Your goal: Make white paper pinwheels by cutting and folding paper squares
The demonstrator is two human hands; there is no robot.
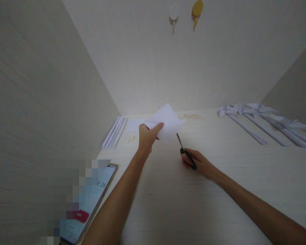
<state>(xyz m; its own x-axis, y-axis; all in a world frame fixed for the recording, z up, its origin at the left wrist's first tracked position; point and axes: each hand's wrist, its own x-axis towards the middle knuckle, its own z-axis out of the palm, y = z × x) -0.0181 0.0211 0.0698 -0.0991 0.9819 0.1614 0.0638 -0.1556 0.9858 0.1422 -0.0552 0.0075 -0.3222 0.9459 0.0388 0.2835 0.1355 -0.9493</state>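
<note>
Phone (91,204), lower left, near left forearm. Left hand (147,135): thumb and fingers pinching paper (167,124), lifted off table (168,197). Right hand (197,164): fingers curled through scissors (185,152) handles; blades point up-left, tip at paper edge, long axis diagonal. Strips (267,127) far right of fingers.

Two hands (148,136), one pair of scissors (185,151), one held paper sheet (168,122), one phone (91,204), two wall hooks (197,10).

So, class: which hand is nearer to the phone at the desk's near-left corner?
Left. The left hand, holding the white paper, is up and right of the phone; the right hand, gripping scissors, lies farther right.
</note>
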